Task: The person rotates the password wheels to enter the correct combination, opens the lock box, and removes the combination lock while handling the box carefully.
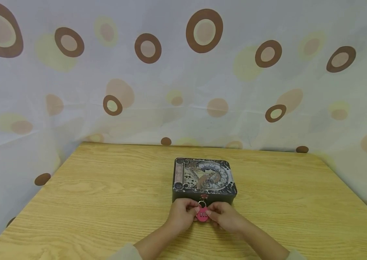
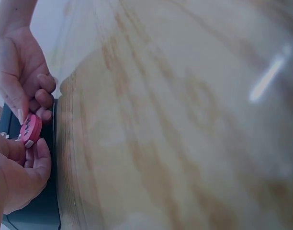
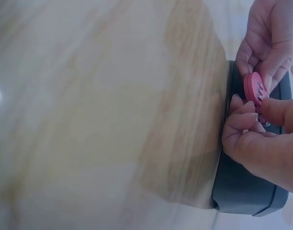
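Observation:
A pink combination padlock [image 1: 202, 215] with several number dials is at the front of a dark tin box [image 1: 179, 195] that has a picture on its lid. Its metal shackle points up at the box's red-brown clasp [image 1: 204, 196]; I cannot tell whether the shackle is closed. My left hand [image 1: 180, 215] pinches the lock's left side between thumb and fingers. From the right, my right hand [image 1: 228, 217] pinches the other side, its thumb beside the dials. Both wrist views show the padlock [image 2: 30, 129] [image 3: 255, 88] between the two sets of fingertips, against the box's front.
The box stands on a wood-grain table [image 1: 105, 195], lid down. Behind and at both sides hangs a pale curtain [image 1: 157, 86] with brown, yellow and peach circles. The table's back edge meets the curtain.

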Available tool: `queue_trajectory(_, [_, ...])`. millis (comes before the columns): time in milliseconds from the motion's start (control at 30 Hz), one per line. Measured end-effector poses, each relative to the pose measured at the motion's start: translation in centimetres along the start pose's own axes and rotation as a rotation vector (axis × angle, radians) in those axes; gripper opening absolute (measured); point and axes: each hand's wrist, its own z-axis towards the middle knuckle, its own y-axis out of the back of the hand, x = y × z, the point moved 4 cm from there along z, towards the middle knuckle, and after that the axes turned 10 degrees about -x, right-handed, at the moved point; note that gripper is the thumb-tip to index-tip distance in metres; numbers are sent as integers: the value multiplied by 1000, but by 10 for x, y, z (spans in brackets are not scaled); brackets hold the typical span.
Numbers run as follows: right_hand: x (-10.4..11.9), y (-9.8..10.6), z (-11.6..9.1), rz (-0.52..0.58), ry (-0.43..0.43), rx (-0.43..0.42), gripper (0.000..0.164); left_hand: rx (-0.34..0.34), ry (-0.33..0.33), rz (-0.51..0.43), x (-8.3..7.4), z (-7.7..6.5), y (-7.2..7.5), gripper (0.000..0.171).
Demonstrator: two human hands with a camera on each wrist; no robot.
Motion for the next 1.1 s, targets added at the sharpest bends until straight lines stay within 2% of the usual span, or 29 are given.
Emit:
queue_trajectory(500, [1, -1, 0, -48, 42, 3, 17, 4, -2, 16, -1, 0, -1, 8])
queue_trajectory(1100, [4, 0, -2, 0, 22, 14, 21, 6, -11, 9, -1, -1, -2, 9])
